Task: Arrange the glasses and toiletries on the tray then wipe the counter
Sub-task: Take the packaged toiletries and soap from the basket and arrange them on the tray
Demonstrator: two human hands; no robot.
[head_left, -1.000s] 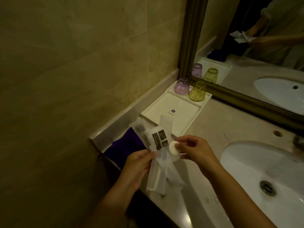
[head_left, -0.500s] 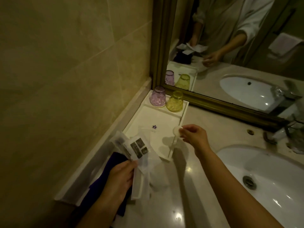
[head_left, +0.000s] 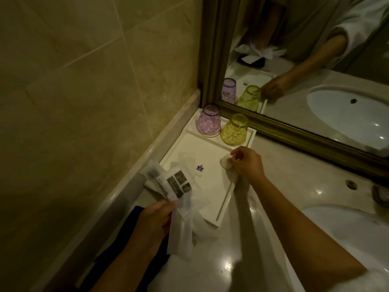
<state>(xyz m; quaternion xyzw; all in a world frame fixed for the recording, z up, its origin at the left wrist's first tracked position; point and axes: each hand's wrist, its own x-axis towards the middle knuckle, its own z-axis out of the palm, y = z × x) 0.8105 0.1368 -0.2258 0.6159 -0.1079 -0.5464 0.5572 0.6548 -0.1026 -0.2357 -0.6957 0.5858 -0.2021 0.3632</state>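
Now my right hand [head_left: 248, 163] has lowered the small round white soap [head_left: 225, 161] onto the white rectangular tray's [head_left: 212, 192] right side, fingers still pinching it; my left hand [head_left: 155, 222] keeps gripping clear plastic toiletry packets [head_left: 179, 186] near its front.

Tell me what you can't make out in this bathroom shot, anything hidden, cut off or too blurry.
All from the head view:
- Print on the packets in the left hand: too blurred and dim to read.
- Small white item in the right hand: fingers cover most of it.
- Sink: cut off by the right edge.
- Dark purple cloth: mostly under the left arm.
- Tray emblem: too small.
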